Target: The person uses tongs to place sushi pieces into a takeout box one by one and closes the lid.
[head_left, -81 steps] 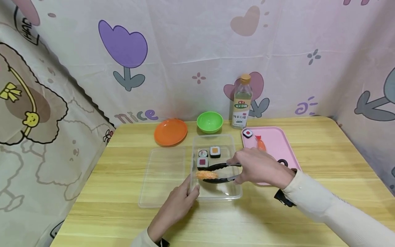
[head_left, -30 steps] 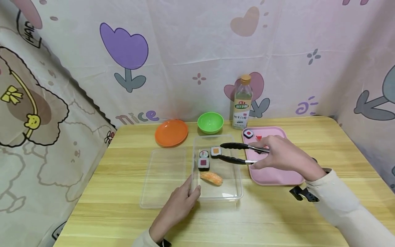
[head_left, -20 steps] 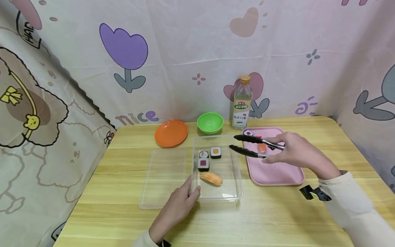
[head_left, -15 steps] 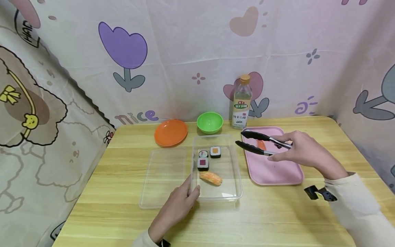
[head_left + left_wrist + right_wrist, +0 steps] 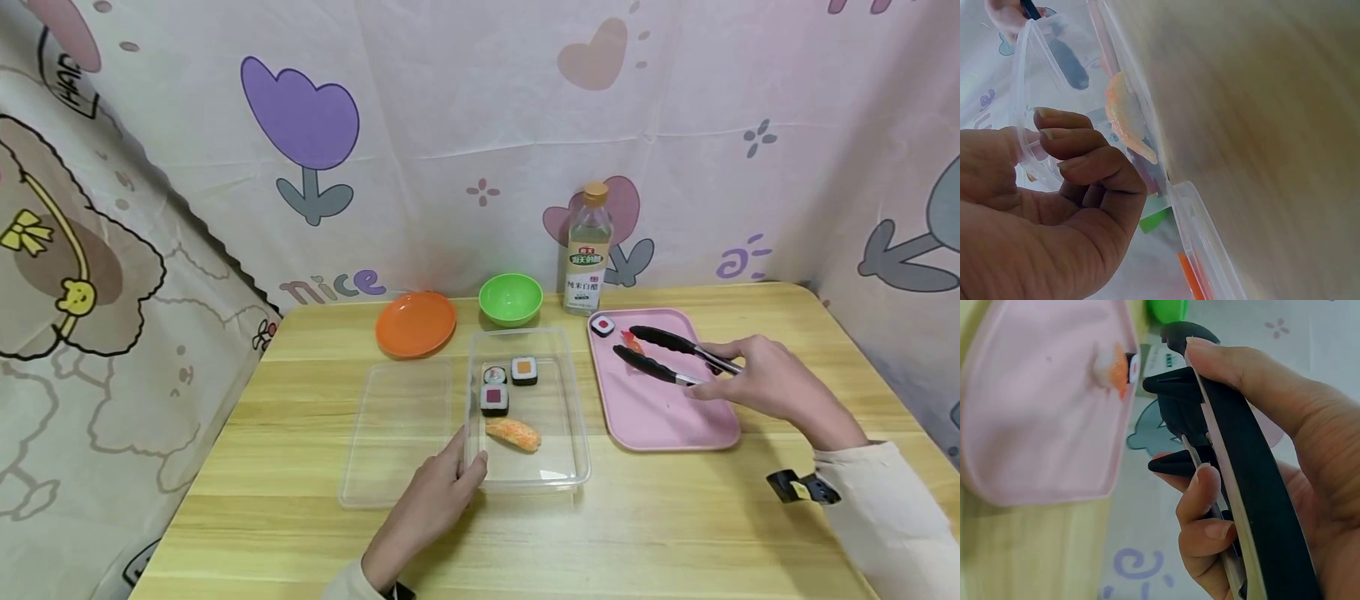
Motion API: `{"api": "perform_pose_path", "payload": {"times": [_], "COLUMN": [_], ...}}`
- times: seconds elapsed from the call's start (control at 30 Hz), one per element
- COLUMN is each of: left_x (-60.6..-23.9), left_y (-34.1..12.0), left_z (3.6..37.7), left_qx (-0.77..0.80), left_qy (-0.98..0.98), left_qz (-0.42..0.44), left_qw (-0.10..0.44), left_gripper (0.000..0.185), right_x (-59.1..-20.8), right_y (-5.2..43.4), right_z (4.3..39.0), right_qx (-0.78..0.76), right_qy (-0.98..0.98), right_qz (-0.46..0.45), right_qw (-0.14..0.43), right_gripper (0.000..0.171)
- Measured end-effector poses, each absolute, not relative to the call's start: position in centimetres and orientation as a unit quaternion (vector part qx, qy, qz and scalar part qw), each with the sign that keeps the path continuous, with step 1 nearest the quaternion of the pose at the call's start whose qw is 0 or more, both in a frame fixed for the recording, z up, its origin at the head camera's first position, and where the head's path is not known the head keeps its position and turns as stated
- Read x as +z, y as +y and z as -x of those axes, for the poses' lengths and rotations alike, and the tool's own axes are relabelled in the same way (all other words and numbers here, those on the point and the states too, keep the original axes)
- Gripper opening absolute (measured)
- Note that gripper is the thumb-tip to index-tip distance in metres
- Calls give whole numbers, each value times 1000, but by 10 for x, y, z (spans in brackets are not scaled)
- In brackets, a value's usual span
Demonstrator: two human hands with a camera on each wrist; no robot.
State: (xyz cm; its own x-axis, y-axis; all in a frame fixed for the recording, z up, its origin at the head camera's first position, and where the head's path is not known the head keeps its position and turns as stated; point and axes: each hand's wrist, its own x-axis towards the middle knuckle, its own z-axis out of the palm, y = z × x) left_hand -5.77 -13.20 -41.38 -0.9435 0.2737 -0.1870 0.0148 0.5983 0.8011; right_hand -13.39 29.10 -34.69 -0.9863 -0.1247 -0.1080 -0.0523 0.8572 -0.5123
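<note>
Nearest us, at the bottom of the frame, the pale wooden worktop (image 5: 525,550) lies below a left hand (image 5: 435,483) that pinches the near left corner of a clear container (image 5: 534,483), its fingers curled at the wall. The container sits at the centre of the frame, just right of a flat clear lid (image 5: 397,433) lying on the wood. Inside it, nearest first, we see an orange sushi piece (image 5: 513,434) lying slantwise, a square roll with a maroon centre (image 5: 494,400), then a small round roll (image 5: 494,375) and a roll with an orange centre (image 5: 524,370) beside it.

Right of centre, the right hand (image 5: 765,383) is clamped on black tongs (image 5: 656,371) — their tips stand apart over a pink tray (image 5: 645,421). Toward the tray's far end lies a red-tailed shrimp piece (image 5: 628,340), partly hidden by the tongs; in the right wrist view, the tips stand clear of it. We also find a red-centred roll (image 5: 602,325) in the tray's upper left corner.

Farther back, from left to right, we see an orange plate (image 5: 416,325), a green bowl (image 5: 511,300) and an upright bottle (image 5: 588,267) with an orange cap — behind them hangs a printed cloth (image 5: 450,100) with a purple tulip at upper left.
</note>
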Motion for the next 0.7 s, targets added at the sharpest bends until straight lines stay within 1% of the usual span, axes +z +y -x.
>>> {"api": "perform_pose_path", "payload": {"times": [0.23, 0.5, 0.7], "left_x": [-415, -415, -414], "left_y": [-132, -131, -132], "left_z": [58, 58, 58], "left_qx": [439, 438, 434], "left_qy": [882, 883, 885], "left_qz": [-85, -87, -88], "left_qw": [146, 146, 145], "left_gripper": [54, 56, 54], "right_x": [-361, -371, -377], "right_y": [295, 295, 295], "right_z": [130, 130, 131], "right_qx": [-276, -291, -295], "right_qy": [957, 952, 949], "right_qz": [12, 5, 1], "right_qw": [88, 99, 106], "right_gripper": [96, 98, 100]}}
